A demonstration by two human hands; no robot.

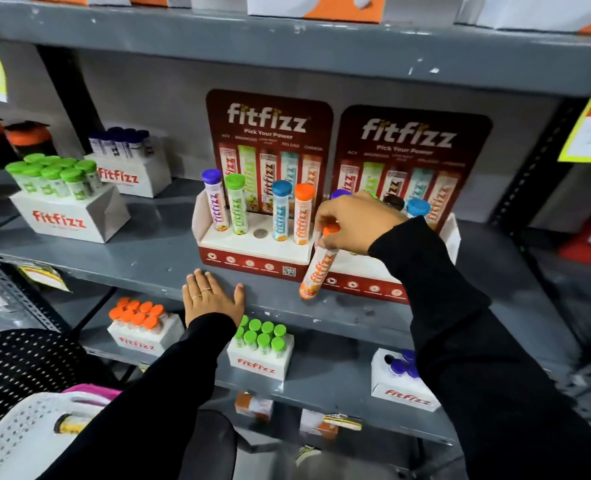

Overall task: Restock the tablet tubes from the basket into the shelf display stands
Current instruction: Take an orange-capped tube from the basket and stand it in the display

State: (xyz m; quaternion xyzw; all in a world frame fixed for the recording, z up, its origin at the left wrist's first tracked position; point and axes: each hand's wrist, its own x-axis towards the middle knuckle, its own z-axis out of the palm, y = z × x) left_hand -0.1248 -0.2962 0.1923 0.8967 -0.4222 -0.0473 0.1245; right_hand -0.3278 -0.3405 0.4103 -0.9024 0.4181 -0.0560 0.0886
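Note:
Two red fitfizz display stands sit side by side on the grey middle shelf. The left stand (252, 244) holds purple, green, blue and orange capped tubes, with one empty hole (261, 233) in the middle. My right hand (353, 223) grips an orange tablet tube (316, 268) by its cap end, tilted, in front of the right stand (367, 275). That stand's tubes are partly hidden behind my hand. My left hand (212, 296) lies flat, fingers spread, on the shelf's front edge. The white perforated basket (27, 431) is at the lower left, with one tube visible inside.
White fitfizz boxes of green-capped tubes (69, 199) and dark-capped tubes (131, 164) stand at the shelf's left. The lower shelf carries boxes with orange (141, 327), green (261, 351) and purple caps (405, 379). Yellow price tags hang at both sides.

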